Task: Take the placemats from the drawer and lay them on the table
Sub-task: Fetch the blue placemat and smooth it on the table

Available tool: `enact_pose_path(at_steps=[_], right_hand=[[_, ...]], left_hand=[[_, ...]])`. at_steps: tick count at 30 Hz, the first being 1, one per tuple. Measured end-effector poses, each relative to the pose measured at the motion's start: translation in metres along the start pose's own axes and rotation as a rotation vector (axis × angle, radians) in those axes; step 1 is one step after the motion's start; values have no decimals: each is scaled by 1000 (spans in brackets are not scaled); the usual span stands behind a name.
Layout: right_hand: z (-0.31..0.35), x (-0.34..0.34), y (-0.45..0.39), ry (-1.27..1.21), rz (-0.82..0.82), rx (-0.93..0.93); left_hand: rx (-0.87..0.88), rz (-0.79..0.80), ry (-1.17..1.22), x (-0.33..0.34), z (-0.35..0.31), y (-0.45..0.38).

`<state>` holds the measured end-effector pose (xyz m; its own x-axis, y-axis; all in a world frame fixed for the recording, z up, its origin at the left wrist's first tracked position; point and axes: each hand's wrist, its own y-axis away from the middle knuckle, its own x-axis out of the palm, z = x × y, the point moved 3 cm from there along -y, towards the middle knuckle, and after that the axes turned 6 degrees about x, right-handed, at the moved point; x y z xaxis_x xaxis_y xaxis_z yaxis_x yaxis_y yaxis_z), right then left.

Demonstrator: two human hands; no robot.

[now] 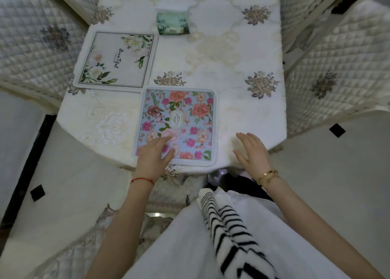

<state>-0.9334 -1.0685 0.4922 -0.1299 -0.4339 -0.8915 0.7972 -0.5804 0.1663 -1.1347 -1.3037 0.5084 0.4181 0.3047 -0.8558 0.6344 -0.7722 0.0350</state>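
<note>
Two placemats lie flat on the table with its white embroidered cloth. The blue placemat with pink and orange flowers sits at the near edge. The cream placemat with white blossoms and script lies farther back on the left. My left hand rests on the blue placemat's near left corner, fingers spread. To the right of that mat, my right hand hovers over the bare cloth, open and holding nothing. No drawer is in view.
A green tissue pack lies at the table's middle back. Quilted chairs stand on the left and right, with more at the far corners. A striped white garment hangs below my arms.
</note>
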Motion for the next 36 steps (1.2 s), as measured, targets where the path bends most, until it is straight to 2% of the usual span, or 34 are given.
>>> enact_pose_path(at_steps=[4,14,29,36], right_hand=[[-29,-22,23,-25,-62,67],[-114,-70,124,-77,-233,275],[-299,-134,360,-140,-506,669],[-358,-136,436,-195,-597,883]], left_hand=[[36,34,-2,-2,-38,-9],[296,134,-44,30,-151,-29],[715,297,-17,165,-415,30],[855,379,-77,221,-504,33]])
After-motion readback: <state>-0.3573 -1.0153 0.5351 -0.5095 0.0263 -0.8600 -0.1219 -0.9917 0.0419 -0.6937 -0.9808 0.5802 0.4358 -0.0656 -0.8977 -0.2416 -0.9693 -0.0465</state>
